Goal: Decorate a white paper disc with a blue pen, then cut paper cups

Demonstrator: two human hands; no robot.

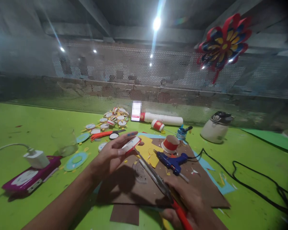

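Note:
My left hand (pixel 108 156) pinches a cut paper cup base (pixel 130 146), a shallow white ring with a red edge. Blue colour marks one fingertip of that hand. In my right hand (pixel 188 195) is a pair of scissors (pixel 156 179) with red handles, its blades slightly apart and their tips close below the cup base. Under both hands lies a brown board (pixel 120 195). On it are a blue glue gun (pixel 172 161), yellow paper (pixel 148 148), a clear protractor (pixel 139 172) and an upturned red and white paper cup (pixel 170 143).
A purple power strip (pixel 32 175) with a white plug stands left. Round paper pieces (pixel 117 116) are heaped at the back, near a phone (pixel 135 111) and stacked paper cups (pixel 163 119). Right are a blue paint jar (pixel 181 133), a kettle (pixel 216 127) and a black cord (pixel 242 190).

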